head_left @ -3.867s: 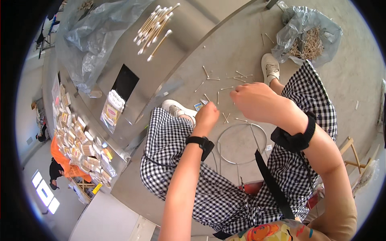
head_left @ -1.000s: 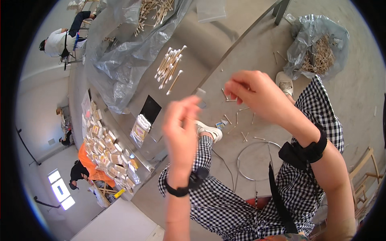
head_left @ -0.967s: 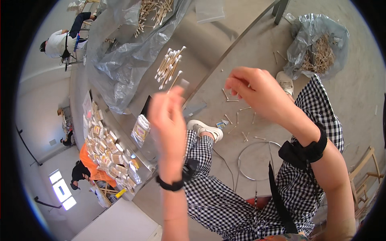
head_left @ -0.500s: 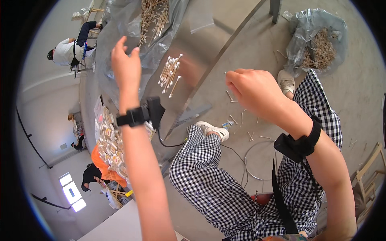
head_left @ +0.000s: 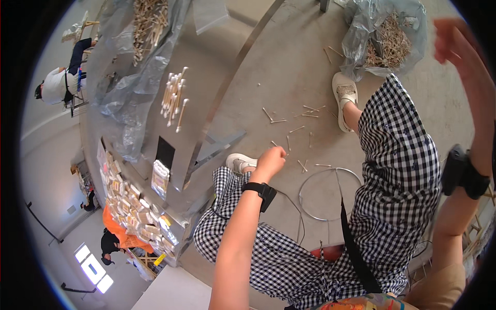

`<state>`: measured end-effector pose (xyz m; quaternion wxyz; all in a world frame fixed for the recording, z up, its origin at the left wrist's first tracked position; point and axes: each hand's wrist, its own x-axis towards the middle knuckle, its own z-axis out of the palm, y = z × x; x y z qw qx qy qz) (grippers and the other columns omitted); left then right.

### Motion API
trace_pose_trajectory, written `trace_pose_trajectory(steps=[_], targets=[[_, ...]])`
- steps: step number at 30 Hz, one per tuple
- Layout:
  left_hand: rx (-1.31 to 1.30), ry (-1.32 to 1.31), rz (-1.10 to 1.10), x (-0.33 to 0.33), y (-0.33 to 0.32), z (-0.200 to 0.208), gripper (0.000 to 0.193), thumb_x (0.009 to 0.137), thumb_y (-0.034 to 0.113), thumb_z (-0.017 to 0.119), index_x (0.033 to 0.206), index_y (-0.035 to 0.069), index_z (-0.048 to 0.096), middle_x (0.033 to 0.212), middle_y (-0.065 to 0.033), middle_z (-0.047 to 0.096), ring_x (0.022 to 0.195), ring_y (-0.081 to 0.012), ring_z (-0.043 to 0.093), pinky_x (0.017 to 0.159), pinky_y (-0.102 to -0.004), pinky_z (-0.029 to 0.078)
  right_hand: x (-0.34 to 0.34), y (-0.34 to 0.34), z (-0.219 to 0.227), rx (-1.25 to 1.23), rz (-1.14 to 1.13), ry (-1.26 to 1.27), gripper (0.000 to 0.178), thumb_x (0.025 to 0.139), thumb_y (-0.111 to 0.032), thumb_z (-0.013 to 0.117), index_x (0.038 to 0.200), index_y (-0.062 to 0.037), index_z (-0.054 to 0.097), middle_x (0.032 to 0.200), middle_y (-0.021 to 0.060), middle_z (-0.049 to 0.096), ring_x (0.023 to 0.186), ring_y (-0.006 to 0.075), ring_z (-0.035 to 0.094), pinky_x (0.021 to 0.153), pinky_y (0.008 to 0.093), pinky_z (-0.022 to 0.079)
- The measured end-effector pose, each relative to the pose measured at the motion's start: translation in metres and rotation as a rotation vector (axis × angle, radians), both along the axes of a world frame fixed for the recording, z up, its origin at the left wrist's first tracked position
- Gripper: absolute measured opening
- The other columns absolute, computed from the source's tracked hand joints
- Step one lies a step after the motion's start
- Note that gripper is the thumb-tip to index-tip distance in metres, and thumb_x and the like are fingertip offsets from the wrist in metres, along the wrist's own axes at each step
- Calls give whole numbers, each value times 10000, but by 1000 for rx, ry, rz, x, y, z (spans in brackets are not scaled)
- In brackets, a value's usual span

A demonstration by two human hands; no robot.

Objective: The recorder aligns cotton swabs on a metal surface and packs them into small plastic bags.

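Note:
My left hand [head_left: 270, 163] is over my left shoe, beyond the table's edge, with its fingers curled closed. Whatever it may hold is hidden. Out at the far right, my right hand [head_left: 457, 44] is raised beside an open clear plastic bag [head_left: 356, 39] of loose cotton swabs [head_left: 391, 41]; motion smears its fingers. On the shiny metal table [head_left: 201, 67] lies a small bunch of cotton swabs [head_left: 173, 95], with one swab [head_left: 182, 115] slightly apart. Farther back, another plastic bag [head_left: 121, 93] holds a heap of swabs [head_left: 150, 26].
Small packs [head_left: 129, 201] are piled at the table's left, near a white pack [head_left: 160, 177] and a black card [head_left: 165, 151]. Stray swabs [head_left: 297, 129] and a metal ring [head_left: 330, 194] are on the floor. Other people [head_left: 57, 85] work at the far left.
My left hand has come away from the bag on the table, down and right toward my shoe, and its fingers have curled. My right hand has swung up and outward to the right.

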<state>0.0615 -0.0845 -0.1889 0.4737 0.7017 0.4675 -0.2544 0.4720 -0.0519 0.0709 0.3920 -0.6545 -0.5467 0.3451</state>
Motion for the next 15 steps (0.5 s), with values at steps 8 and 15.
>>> trace_pose_trajectory(steps=[8,15], targets=[[78,141,360,-31,11,-79,157,796,83,675,945,33,671,876,-112,702,814,-232,671,753,-346,524,44,-165,-273,-680,-140,-134,203,912,-185,560,998,-17,636,862,65,686,874,141,660,766,296,502],[239,-70,271,60,18,-127,90,816,94,674,892,54,648,887,-90,659,772,-234,655,710,-355,518,5,-171,-372,-751,-22,42,189,898,-163,565,1004,-29,646,857,91,685,848,181,661,755,322,505]])
